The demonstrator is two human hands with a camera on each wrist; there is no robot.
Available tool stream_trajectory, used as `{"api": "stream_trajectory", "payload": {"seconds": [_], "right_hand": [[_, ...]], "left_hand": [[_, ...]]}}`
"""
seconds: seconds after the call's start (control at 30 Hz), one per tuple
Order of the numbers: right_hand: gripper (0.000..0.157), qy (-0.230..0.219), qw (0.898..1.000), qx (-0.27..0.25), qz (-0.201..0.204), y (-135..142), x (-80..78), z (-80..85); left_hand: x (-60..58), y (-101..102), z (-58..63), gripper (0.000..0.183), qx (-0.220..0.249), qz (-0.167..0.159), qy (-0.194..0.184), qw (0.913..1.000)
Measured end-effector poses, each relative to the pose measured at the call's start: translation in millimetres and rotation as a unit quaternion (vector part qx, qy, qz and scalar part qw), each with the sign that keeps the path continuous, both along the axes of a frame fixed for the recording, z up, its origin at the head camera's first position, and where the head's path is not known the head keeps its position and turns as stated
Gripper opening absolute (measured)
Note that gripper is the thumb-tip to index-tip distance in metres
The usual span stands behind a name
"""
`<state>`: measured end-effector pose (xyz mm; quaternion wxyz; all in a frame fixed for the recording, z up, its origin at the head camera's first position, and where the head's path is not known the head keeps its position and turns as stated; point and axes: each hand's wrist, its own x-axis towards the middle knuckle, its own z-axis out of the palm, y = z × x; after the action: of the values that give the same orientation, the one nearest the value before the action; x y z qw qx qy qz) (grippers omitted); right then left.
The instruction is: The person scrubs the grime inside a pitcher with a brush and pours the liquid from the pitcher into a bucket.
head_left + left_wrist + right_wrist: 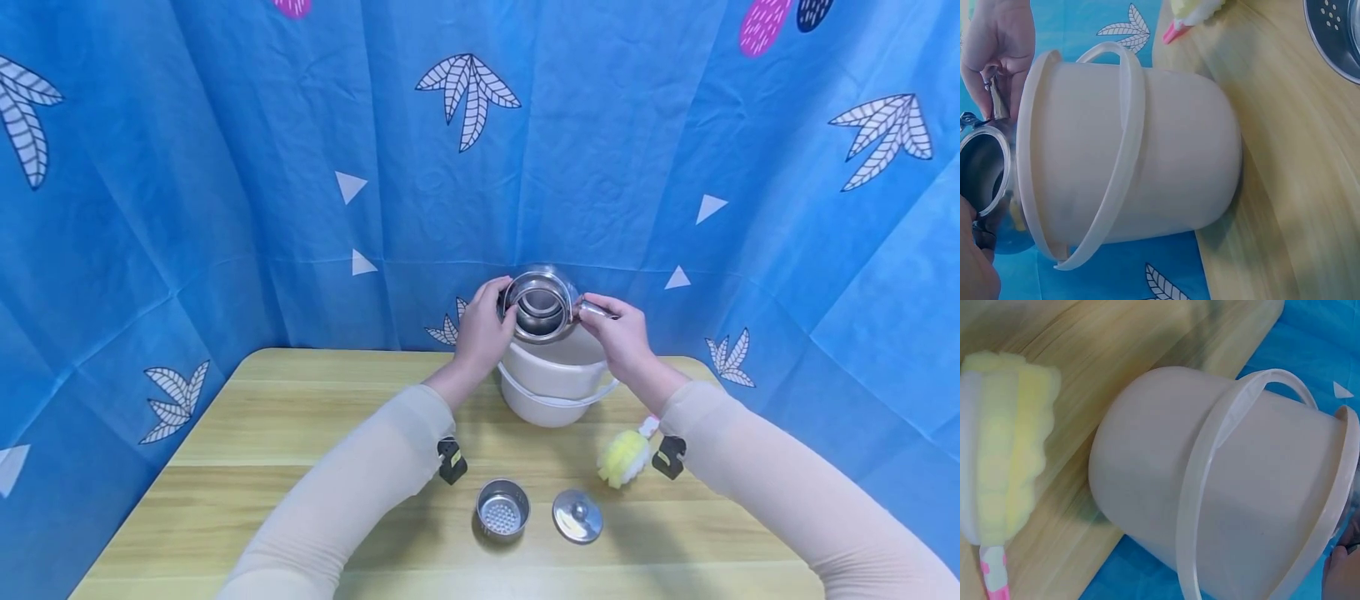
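Note:
Both hands hold a shiny metal teapot (536, 304) over the mouth of a white bucket (551, 393), its round opening facing me. On the pot's left side, the left hand (483, 332) grips with the thumb near the rim. The right hand (624, 335) has its fingers curled round the slender metal part sticking out at the pot's right. That part also shows under the right hand (1004, 50) in the left wrist view. Part of the pot is hidden behind the bucket rim there. In the right wrist view, the bucket (1147, 456) covers most of the pot.
Nearer me on the wooden table (300, 467) stand a metal strainer basket (503, 518) with a perforated bottom and a round metal lid (577, 518). A yellow and white sponge brush (625, 457) lies right of the bucket. Behind the table hangs a blue patterned curtain (600, 167).

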<state>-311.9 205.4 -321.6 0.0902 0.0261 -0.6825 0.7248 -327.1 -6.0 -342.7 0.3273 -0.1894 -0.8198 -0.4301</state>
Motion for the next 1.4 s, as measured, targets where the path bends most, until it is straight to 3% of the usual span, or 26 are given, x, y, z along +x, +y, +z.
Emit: {"api": "stream_trajectory", "payload": {"seconds": [0.23,0.43,0.93,1.4], "right_hand": [[0.044,0.048,0.998,0.030,-0.002,0.5,-0.7,-6.4],[0.042,0.058,0.996,0.058,-0.025,1.1,-2.4,-13.0],[0.039,0.107,0.989,0.083,-0.060,5.9,-7.2,-25.6],[0.035,0.188,0.971,0.129,-0.077,7.2,0.3,-27.6]], "left_hand": [[-2.4,-0.1,-4.4,0.040,0.002,0.002,0.028,0.9996],[-4.7,0.0,-8.7,0.038,-0.008,0.011,0.052,0.9986],[-7.6,0.7,-18.3,0.037,-0.001,0.002,0.073,0.9974],[-8.9,1.7,-26.4,0.038,-0.001,0.005,0.109,0.9940]]}}
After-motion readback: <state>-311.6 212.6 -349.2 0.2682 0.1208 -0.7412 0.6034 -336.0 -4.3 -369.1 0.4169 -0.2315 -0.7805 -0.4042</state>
